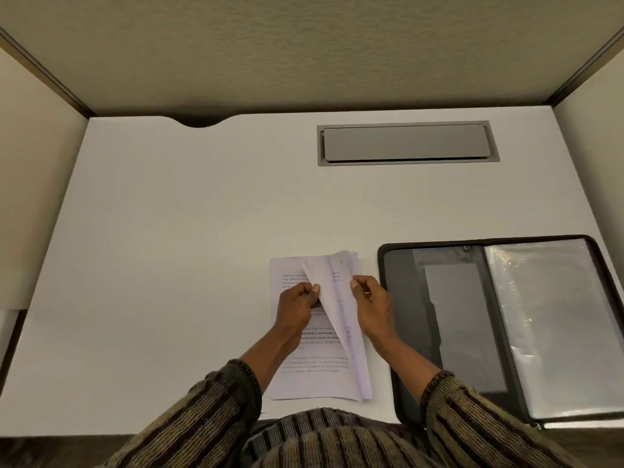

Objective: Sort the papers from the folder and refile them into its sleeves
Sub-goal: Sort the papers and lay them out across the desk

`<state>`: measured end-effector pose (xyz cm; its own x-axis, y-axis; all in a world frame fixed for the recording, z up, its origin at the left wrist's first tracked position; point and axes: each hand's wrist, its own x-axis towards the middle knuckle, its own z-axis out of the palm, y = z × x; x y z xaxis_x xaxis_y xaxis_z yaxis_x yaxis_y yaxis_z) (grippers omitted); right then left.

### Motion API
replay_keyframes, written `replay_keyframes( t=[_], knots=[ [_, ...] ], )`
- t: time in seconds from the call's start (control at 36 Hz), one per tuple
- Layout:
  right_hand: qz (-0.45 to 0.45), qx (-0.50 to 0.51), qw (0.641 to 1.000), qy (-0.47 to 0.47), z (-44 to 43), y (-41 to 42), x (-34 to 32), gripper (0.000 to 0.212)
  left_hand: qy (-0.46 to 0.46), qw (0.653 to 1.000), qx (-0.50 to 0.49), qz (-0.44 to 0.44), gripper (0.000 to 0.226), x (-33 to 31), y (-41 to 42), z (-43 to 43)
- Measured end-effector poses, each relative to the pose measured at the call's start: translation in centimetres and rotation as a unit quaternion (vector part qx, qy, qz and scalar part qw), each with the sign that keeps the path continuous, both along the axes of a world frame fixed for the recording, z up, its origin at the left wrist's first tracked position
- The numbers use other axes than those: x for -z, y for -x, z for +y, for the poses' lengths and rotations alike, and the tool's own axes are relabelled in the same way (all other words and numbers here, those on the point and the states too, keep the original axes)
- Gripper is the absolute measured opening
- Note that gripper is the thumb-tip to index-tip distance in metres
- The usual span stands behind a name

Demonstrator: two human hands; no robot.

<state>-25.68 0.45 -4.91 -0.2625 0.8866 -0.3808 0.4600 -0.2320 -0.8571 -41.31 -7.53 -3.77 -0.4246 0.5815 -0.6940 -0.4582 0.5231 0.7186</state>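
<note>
A white counter [169,231] walled in by beige partitions fills most of the frame. A person in a striped knit sweater works at its near edge, along the bottom of the picture.

At lower right a dark zip folder [401,298] lies open and flat, its spine running from the bottom of the frame toward the top. Its left half shows a grey inner pocket. Its right half carries the clear plastic sleeves [557,325], which look empty from here.

Just left of the folder, at lower centre, sits the stack of printed papers [314,376], apart from it by a narrow strip of counter. Its long axis runs parallel to the folder's spine. Several upper sheets [337,298] are lifted and curled over toward the right. A closed grey cable hatch [407,143] is set into the counter at upper right, well apart from the work.

Both hands are on the lifted sheets. The left hand [297,305], fingers curled, pinches their left edge, and the right hand [371,305] pinches them from the right side.

The sorting appears to be under way, with no refiling done yet. The right hand is nearer the folder. Any sheet bound for a sleeve would likely have to travel right, across the grey pocket, to reach the plastic.
</note>
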Motion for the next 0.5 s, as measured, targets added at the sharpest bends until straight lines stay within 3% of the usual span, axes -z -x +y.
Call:
replay_keyframes(
  t=[0.17, 0.31, 0.5],
  knots=[
    [0.015, 0.017, 0.998, 0.053, 0.03, -0.34, 0.16, 0.023, 0.010, 1.000, -0.006, -0.002, 0.017, -0.11, -0.03, 0.38],
    [0.024, 0.067, 0.994, 0.079, 0.31, -0.49, 0.41, 0.007, 0.017, 1.000, -0.009, -0.005, 0.019, 0.16, 0.10, 0.36],
    [0.026, 0.076, 0.991, 0.107, 0.56, -0.93, 0.60, 0.004, 0.017, 1.000, -0.003, -0.001, 0.020, 0.17, 0.02, 0.39]
  ],
)
